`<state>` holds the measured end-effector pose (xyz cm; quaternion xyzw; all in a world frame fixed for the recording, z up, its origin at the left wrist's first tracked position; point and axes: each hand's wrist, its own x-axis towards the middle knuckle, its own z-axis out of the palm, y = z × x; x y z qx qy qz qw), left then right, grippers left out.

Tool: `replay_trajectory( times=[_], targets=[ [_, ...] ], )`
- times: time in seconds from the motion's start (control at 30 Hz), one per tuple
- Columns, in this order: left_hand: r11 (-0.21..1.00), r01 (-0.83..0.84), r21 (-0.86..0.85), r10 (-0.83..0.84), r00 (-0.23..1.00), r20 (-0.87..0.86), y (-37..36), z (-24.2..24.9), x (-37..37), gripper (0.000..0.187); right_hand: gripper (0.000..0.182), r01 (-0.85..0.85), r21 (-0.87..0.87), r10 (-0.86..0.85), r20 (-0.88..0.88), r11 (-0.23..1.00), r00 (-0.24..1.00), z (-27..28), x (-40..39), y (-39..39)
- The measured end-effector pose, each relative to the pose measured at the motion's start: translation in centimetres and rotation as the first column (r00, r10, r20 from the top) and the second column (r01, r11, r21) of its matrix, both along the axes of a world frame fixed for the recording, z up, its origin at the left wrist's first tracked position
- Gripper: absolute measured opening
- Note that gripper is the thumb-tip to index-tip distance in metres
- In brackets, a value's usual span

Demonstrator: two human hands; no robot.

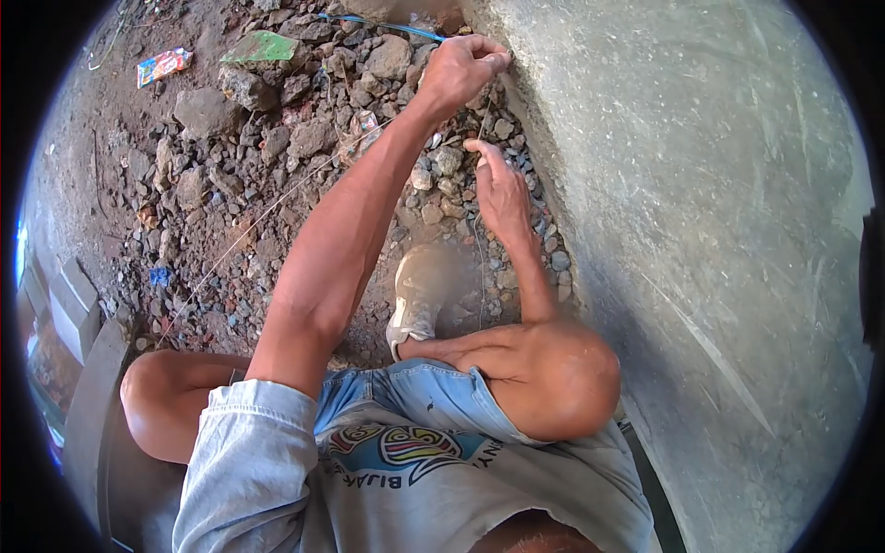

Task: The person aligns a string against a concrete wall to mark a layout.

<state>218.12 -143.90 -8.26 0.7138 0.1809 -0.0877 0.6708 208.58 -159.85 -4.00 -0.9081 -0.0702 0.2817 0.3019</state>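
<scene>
My left hand [458, 72] is reached far forward beside the concrete wall, its fingers closed in a pinch. A thin string [485, 115] runs from near those fingers down to my right hand [503, 192]. My right hand sits lower and nearer, above the gravel, index finger and thumb bent together around the string. Below that hand the string [478, 249] hangs on past my shoe [415, 295]. Exactly what lies between the left fingertips is too small to see clearly.
The concrete wall [701, 230] rises close on the right. Loose stones [313, 138] cover the ground. Another pale string [267, 198] crosses diagonally at left. A blue strap [387, 25], a green scrap [260, 47] and a colourful wrapper [164, 66] lie farther ahead.
</scene>
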Motion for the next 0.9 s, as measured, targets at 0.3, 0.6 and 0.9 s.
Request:
replay_trajectory(
  times=[0.3, 0.6, 0.9],
  targets=[
    [0.901, -0.062, -0.429, -0.097, 0.936, -0.337, 1.3, 0.2, 1.4, 0.016, 0.031, 0.058, 0.101, -0.059, 0.010, 0.993, 0.998, -0.8, -0.4, 0.0],
    [0.838, -0.100, -0.537, -0.205, 0.853, -0.480, 2.1, 0.9, 3.1, 0.012, 0.030, 0.352, 0.294, -0.273, -0.279, 0.889, 0.921, -2.3, -0.8, -1.2],
    [0.941, 0.038, -0.335, -0.108, 0.975, -0.194, 1.4, 0.2, 1.8, 0.017, 0.010, 0.871, 0.468, -0.074, -0.884, -0.149, 0.462, -1.8, -0.4, -4.0]
  ],
)
